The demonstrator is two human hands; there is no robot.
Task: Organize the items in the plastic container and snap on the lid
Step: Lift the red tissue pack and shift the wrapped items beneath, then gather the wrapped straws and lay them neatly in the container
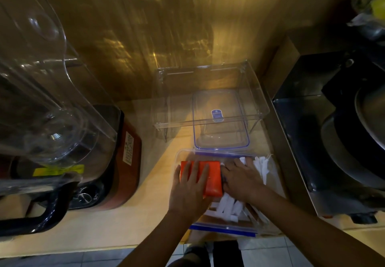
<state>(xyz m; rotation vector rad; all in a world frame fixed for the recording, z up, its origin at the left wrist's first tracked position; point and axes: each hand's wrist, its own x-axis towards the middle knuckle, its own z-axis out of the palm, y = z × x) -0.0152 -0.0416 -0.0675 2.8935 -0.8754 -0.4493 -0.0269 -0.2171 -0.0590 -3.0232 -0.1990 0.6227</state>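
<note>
Left hand (pixel 190 185): flat, fingers spread on orange packet (pixel 210 180), pressing rather than gripping.
Right hand (pixel 242 180): palm down among white sachets (pixel 228 205); grasp cannot be told.
Plastic container (pixel 224 230): on counter's near edge, open.
Lid (pixel 220 120): behind it, partly under clear riser (pixel 210 91).
Advice: seat packet flat, level sachets below rim.
Obscured: container's right wall; sachet labels.

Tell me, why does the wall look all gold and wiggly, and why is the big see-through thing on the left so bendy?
Head view: warm light bounces off the shiny wall, making streaky glare. The wide lens curves the edges, so the clear blender jar looks stretched. The right side is dark. Both hands, left hand and right hand, and the orange packet look slightly soft.
</note>
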